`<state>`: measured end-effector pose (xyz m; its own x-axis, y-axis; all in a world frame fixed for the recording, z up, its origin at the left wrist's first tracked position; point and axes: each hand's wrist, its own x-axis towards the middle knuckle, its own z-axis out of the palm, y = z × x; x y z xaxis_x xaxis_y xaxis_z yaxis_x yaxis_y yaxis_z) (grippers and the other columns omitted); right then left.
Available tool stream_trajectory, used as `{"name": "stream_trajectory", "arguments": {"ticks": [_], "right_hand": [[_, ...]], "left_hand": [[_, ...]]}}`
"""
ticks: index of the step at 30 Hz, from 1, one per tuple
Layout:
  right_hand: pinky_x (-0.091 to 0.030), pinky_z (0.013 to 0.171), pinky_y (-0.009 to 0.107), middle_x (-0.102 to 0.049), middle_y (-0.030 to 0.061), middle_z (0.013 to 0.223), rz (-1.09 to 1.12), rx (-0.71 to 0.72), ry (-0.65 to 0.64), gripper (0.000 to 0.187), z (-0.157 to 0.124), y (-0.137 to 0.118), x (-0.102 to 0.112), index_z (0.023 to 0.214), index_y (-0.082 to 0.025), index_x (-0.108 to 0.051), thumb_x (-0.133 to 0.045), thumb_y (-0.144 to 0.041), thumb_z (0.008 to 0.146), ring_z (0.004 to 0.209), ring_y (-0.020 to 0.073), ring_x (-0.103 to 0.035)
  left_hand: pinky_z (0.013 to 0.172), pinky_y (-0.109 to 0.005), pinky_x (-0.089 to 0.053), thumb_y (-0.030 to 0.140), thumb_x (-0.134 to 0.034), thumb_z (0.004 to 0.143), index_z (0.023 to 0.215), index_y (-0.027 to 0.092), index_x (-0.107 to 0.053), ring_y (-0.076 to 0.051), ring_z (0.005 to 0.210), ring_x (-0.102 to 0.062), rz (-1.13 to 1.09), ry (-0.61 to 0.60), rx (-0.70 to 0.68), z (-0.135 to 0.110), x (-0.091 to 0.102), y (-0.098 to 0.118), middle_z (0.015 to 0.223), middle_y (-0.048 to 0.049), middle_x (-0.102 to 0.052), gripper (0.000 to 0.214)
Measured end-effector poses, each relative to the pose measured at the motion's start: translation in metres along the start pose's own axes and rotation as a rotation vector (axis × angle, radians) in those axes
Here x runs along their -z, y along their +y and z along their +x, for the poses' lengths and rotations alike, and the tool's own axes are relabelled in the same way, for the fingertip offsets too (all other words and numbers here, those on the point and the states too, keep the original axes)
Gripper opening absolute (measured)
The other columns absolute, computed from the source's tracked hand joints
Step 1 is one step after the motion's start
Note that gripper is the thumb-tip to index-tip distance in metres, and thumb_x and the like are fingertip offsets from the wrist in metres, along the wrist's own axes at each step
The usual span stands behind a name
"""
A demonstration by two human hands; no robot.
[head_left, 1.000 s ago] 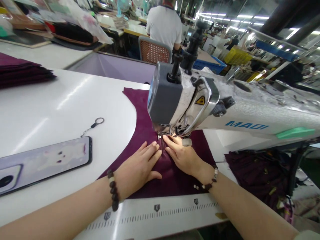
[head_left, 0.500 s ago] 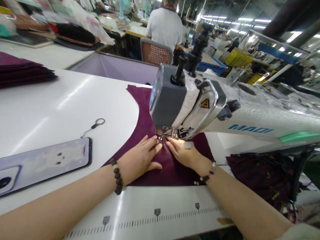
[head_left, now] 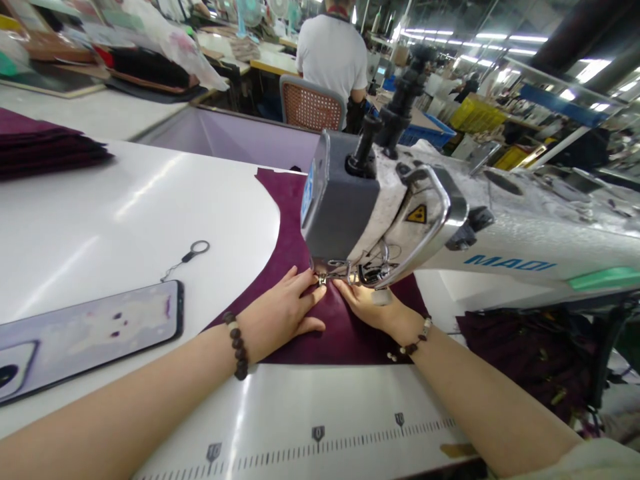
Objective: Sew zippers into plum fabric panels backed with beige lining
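A dark purple piece of fabric (head_left: pixel 285 227) lies on the white table (head_left: pixel 100 220) and passes under the head of a white sewing machine (head_left: pixel 400 213). My left hand (head_left: pixel 280 313) lies flat on the fabric, fingers stretched toward the presser foot (head_left: pixel 323 277). My right hand (head_left: pixel 367 307) presses the fabric flat just right of the needle, partly hidden under the machine head. Both wrists wear bead bracelets.
A phone (head_left: pixel 85 333) with a ring strap (head_left: pixel 193 252) lies on the table at the left. Folded purple fabric (head_left: pixel 45 147) is stacked at the far left. Dark fabric (head_left: pixel 520 353) hangs at the right. A person in a white shirt (head_left: pixel 333 53) sits ahead. A ruler scale (head_left: pixel 310 437) runs along the front edge.
Both hands have slid away from me toward the needle, and the fabric has fed further under the presser foot; its near edge sits farther from the ruler scale.
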<state>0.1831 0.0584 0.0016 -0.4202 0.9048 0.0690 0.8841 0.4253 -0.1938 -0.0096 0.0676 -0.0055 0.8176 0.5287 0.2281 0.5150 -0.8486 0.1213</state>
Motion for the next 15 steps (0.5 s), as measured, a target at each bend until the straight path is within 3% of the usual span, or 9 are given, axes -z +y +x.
{"name": "stream_trajectory", "arguments": {"ticks": [10,15], "right_hand": [[-0.042,0.09,0.035,-0.066,0.0077,0.099,0.024,-0.012,-0.005,0.031,0.003,0.002,-0.006,0.097,-0.018,-0.064,-0.035,-0.02,0.09,0.095,0.0179,-0.058],[-0.042,0.09,0.034,-0.066,0.0058,0.095,0.012,-0.02,0.014,0.03,0.002,0.012,-0.004,0.093,-0.019,-0.065,-0.036,-0.02,0.089,0.092,0.0174,-0.059]], "left_hand": [[0.094,-0.043,-0.042,0.046,-0.052,0.08,0.109,0.009,-0.057,-0.025,0.104,-0.051,0.012,0.034,-0.018,0.001,0.001,-0.003,0.103,-0.014,-0.055,0.047],[0.093,-0.044,-0.041,0.045,-0.046,0.084,0.112,0.008,-0.056,-0.027,0.11,-0.047,0.03,0.013,-0.035,0.001,0.0,-0.002,0.11,-0.0169,-0.053,0.047]]}}
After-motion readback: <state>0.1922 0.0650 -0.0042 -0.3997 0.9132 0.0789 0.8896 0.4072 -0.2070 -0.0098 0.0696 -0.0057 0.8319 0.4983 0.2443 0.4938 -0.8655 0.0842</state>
